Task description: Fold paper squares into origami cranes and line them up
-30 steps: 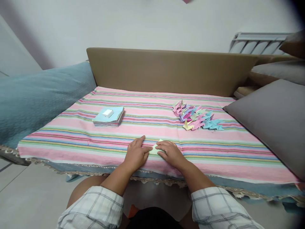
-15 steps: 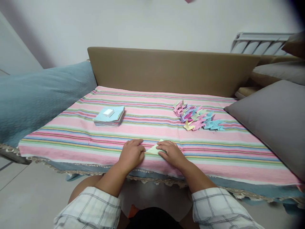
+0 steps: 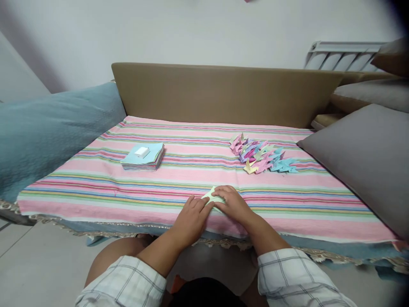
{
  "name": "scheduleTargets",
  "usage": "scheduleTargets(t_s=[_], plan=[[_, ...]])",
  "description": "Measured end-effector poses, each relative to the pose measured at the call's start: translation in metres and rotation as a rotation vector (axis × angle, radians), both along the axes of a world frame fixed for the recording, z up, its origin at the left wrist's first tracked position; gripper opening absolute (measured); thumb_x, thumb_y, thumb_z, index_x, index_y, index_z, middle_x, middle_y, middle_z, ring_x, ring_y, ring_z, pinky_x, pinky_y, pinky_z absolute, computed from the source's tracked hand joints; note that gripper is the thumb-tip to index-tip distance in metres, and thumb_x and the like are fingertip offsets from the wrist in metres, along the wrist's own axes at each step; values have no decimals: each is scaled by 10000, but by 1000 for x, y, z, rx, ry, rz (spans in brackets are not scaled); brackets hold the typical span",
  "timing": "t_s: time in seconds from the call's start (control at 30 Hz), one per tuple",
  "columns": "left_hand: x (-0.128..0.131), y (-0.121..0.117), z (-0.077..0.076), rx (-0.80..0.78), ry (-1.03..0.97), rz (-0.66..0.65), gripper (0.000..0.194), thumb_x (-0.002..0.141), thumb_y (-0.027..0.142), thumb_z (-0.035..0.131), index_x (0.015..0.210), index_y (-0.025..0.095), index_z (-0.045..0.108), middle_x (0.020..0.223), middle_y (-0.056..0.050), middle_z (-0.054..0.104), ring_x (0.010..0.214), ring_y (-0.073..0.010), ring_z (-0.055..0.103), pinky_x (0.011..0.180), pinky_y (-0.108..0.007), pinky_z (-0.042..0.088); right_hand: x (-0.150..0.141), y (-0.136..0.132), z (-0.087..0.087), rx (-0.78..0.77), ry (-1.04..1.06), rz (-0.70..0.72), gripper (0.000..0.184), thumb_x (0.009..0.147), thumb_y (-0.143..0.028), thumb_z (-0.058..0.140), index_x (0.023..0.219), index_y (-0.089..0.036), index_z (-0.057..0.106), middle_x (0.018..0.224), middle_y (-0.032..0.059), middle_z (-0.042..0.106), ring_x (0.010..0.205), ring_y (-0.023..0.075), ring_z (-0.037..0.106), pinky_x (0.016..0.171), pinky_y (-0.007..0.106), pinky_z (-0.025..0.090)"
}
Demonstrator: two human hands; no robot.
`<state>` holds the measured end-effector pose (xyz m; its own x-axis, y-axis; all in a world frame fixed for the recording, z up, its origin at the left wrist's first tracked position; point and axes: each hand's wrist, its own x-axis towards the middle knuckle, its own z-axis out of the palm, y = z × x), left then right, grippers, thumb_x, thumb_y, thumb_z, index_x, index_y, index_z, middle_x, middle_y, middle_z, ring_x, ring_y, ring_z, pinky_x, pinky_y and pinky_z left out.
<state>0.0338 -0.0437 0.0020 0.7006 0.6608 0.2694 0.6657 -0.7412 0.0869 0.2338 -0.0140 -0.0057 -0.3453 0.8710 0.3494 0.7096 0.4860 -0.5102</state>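
far to the left of the pale green folded paper, which is my landmark, a blue-covered armrest slopes back. also left of the paper and farther from me sits a stack of square sheets, light blue on top, with a small white object resting on it.

just left of the paper and on my side of it is my left hand. it has just moved in from beside the paper's left tip, so its fingertips now touch the paper and both my hands are working on it. its fingers are slightly bent and close together; i can't tell whether they pinch the paper or only press it.

the paper lies low on the striped cloth, between my hands and partly under my fingers. one corner points away from me, toward the backrest. its long axis seems to run roughly left to right, though covered edges make that uncertain.

at the paper's right, my right hand has curved fingers over it, the thumb nearer me and set apart; whether it grips or flattens, i can't tell.

right of the paper and farther back is a cluster of folded paper birds. far right of it leans a gray cushion.
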Motion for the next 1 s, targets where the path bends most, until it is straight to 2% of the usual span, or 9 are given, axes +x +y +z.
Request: scheduleTargets(t_s=[0.2, 0.47, 0.6, 0.67, 0.73, 0.8, 0.9, 1.0], plan=[[1, -3, 6, -25, 66, 11, 446, 828, 176, 500, 1268, 243, 482, 1346, -113, 472, 1178, -260, 460, 1042, -517, 277, 15, 3, 4, -129, -15, -86, 252, 744, -160, 638, 987, -220, 668, 1070, 62, 616, 1032, 211, 519, 932, 382, 395], [1, 0, 4, -9, 75, 4, 464, 817, 180, 518, 1274, 248, 477, 1347, -115, 468, 1175, -266, 455, 1032, -507, 275, 29, 5, 14, -236, -9, -211, 230, 723, -80, 520, 821, -199, 690, 883, 51, 636, 865, 180, 574, 802, 306, 438], [2, -1, 4, 7, 99, 13, 426, 845, 191, 481, 1268, 244, 477, 1347, -113, 466, 1171, -259, 457, 1027, -492, 278, 32, 4, 18, -185, -42, -340, 263, 721, -47, 479, 796, -195, 683, 888, 63, 635, 890, 193, 562, 813, 313, 425], [3, -1, 5, 10, 111, 17, 419, 849, 194, 474, 1266, 243, 479, 1348, -112, 466, 1166, -259, 459, 1027, -490, 276, 29, 2, 21, -110, -25, -341, 270, 722, -42, 472, 825, -191, 672, 905, 61, 632, 913, 195, 546, 835, 316, 414], [4, -2, 6, 2, 118, 21, 419, 849, 201, 477, 1265, 243, 480, 1352, -110, 463, 1168, -262, 458, 1029, -496, 272, 23, -2, 22, -57, -2, -242, 230, 752, -85, 494, 872, -192, 658, 928, 52, 629, 927, 191, 536, 854, 318, 405], [4, -2, 7, -6, 122, 26, 421, 851, 200, 472, 1270, 244, 478, 1355, -108, 463, 1169, -264, 458, 1029, -505, 270, 16, -6, 20, -61, -16, -147, 174, 788, -206, 553, 933, -208, 648, 977, 49, 621, 952, 199, 526, 867, 341, 395], [3, -2, 7, -5, 119, 22, 460, 847, 179, 470, 1302, 247, 449, 1355, -112, 463, 1169, -264, 457, 1029, -512, 270, 4, -9, 13, -78, -80, -156, 325, 760, -347, 632, 1065, -235, 613, 1104, 65, 582, 1052, 239, 482, 910, 401, 356], [3, -2, 7, 8, 108, 19, 483, 837, 175, 485, 1310, 258, 440, 1353, -109, 463, 1153, -263, 460, 1028, -506, 275, -1, -8, 8, -118, -122, -203, 396, 752, -358, 642, 1127, -245, 584, 1128, 73, 564, 1058, 249, 472, 916, 417, 346]])
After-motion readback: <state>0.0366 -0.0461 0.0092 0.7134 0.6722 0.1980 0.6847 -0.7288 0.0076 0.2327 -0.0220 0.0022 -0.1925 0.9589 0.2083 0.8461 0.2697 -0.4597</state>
